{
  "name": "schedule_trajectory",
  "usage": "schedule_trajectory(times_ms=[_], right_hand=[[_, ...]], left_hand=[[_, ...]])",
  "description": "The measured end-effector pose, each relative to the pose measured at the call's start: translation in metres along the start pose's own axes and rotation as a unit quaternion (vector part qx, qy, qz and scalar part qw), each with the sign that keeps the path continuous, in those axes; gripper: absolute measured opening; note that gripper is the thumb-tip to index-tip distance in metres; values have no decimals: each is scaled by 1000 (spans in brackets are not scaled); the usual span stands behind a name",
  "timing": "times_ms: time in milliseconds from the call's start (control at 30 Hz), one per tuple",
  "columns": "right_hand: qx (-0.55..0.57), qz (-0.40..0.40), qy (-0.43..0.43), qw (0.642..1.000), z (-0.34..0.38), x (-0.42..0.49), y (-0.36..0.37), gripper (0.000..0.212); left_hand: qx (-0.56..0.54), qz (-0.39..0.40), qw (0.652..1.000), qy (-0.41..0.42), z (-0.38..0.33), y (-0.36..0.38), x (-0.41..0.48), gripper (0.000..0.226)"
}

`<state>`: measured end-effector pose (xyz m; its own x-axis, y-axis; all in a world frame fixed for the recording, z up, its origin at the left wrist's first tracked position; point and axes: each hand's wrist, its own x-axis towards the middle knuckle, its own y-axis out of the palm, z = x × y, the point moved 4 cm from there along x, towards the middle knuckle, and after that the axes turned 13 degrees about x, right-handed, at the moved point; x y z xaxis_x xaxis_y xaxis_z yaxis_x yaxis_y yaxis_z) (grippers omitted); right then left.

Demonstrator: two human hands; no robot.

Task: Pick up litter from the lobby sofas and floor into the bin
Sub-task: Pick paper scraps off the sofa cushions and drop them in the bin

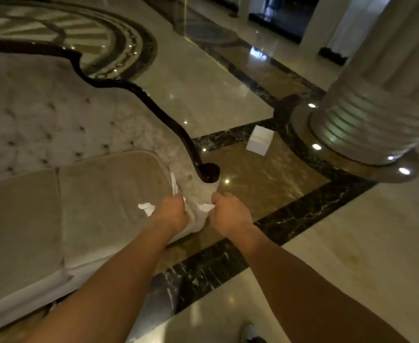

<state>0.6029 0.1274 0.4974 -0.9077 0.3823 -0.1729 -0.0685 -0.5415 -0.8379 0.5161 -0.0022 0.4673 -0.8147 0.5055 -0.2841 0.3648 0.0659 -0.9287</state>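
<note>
Lobby marble floor (228,95), sofa (92,194) end | left hand (171,211) clutches white tissue (146,208) | right hand (228,214) pinches another scrap (204,207) | white box (259,139) on floor remains; bin unseen

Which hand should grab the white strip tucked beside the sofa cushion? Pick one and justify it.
Left. The left hand sits on the cushion edge directly below the white strip, almost touching it. The right hand is across the armrest, already gripping a crumpled tissue.
</note>
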Motion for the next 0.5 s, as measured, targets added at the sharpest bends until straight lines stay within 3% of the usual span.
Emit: schedule_trajectory(times_ms=[200,500], right_hand=[[-25,-76,127,989,-159,-34,-91,8],[-38,-121,171,977,-333,-61,-205,15]], left_hand=[[21,15,993,114,-168,26,18,23],[96,7,973,211,-383,73,50,9]])
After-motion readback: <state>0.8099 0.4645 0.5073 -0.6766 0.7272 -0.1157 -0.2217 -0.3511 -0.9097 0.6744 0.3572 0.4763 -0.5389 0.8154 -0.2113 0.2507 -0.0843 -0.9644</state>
